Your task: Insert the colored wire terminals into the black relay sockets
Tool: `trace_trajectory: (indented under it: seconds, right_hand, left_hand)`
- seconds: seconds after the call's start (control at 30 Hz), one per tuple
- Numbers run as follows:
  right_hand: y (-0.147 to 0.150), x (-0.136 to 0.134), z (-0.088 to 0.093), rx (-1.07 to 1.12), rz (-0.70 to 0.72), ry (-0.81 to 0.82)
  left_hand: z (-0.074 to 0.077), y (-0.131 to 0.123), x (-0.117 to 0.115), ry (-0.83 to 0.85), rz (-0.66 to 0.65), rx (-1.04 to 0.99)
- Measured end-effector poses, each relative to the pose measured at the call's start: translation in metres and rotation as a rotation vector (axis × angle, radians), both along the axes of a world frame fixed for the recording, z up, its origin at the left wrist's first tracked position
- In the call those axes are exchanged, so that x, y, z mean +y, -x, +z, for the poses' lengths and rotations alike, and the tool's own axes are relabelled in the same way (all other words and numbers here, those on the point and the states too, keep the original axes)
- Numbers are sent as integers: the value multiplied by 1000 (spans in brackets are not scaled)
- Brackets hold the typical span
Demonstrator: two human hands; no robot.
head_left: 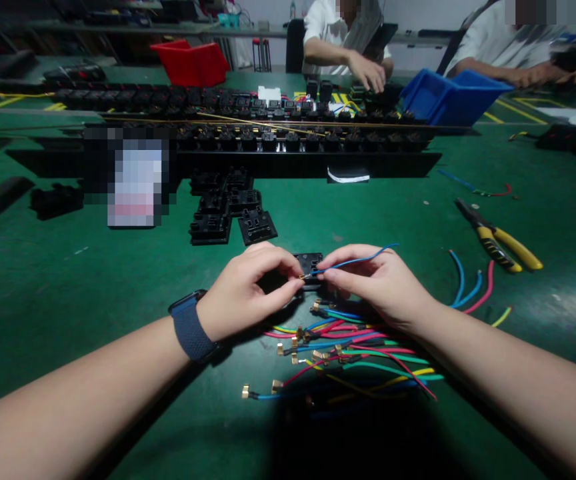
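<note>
The left hand (248, 290) pinches a black socket module (309, 265). The right hand (375, 280) grips a blue wire (363, 259), its brass tip touching the module. Coloured wires (353, 353) lie just below the module.

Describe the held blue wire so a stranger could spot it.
On the green table, find where the wearer's two hands meet. The right hand pinches a blue wire whose brass tip the left hand grips, before a black socket. Unlike the loose wires heaped below, it alone is lifted, arching over the knuckles.

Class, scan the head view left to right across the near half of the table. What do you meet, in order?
Wristwatch, left hand, black socket part, right hand pinching a blue wire, loose wire offcuts, yellow-handled pliers.
</note>
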State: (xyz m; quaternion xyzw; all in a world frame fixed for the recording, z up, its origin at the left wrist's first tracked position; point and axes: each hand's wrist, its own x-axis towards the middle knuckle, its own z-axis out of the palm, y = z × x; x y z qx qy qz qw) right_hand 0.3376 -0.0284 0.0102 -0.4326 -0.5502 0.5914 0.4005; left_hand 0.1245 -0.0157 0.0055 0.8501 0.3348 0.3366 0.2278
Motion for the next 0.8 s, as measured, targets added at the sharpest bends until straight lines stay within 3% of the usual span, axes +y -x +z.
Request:
trace_trajectory:
  seconds: [0.47,0.8]
  right_hand:
    - [0,4,-7,24,-44,63]
    - [-3,6,-12,89,-61,109]
  left_hand:
    - [-6,-2,4,-20,37,50]
    - [-10,-2,5,118,93,210]
